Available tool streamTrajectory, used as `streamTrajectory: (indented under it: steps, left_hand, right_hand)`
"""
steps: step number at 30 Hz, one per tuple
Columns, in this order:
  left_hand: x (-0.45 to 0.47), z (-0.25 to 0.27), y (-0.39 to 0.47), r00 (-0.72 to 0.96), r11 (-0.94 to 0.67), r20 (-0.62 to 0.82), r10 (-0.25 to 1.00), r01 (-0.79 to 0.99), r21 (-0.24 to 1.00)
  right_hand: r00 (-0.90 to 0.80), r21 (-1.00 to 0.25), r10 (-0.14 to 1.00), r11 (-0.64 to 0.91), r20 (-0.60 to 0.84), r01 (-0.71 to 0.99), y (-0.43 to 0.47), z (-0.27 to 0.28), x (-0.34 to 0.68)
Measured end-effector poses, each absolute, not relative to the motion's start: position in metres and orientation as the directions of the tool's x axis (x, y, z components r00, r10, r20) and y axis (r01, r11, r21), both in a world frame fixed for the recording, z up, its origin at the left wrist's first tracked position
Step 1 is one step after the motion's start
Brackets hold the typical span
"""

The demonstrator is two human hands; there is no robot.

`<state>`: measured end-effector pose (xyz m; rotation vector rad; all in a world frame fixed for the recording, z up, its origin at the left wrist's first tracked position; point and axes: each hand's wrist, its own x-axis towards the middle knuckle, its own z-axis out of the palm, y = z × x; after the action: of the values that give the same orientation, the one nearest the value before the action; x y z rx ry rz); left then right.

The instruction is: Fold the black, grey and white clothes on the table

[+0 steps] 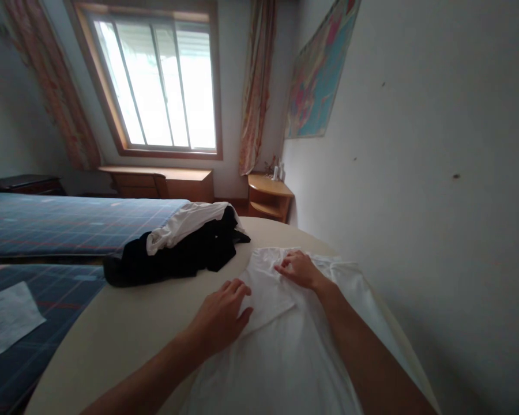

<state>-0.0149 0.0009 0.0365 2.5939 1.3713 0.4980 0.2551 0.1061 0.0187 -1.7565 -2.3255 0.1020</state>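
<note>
A white garment (285, 351), which looks like a T-shirt with one short sleeve showing, lies spread on the round cream table (147, 323). My left hand (222, 314) is at the left edge of the sleeve, thumb and fingers apart, holding nothing. Farther up, my right hand (300, 268) rests on the cloth near its far edge. Its fingers are loosely bent and touch the fabric, with no fold visibly gripped. Small wrinkles run along the far edge, and my right forearm covers part of the garment's right side.
Dark clothing (177, 253) with a white garment (185, 222) on top lies at the table's far left. Beds with blue plaid covers (69, 225) stand to the left, one holding a paper sheet (11, 317). A wall (415, 230) borders the right; a corner shelf (270, 187) stands beyond.
</note>
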Motion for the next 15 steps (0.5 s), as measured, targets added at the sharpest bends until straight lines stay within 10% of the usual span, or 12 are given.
streamTrajectory:
  steps: [8,15]
  left_hand:
    - [-0.049,0.027,-0.012,0.759,-0.767,0.129,0.638,0.612,0.193]
    - [-0.045,0.021,-0.006,0.680,-0.747,0.371,0.633,0.662,0.060]
  right_hand:
    - [-0.308,-0.375,0.913,0.196,-0.269,0.906,0.094,0.039,0.244]
    - [-0.297,-0.416,0.915,0.167,-0.273,0.894,0.091,0.047,0.241]
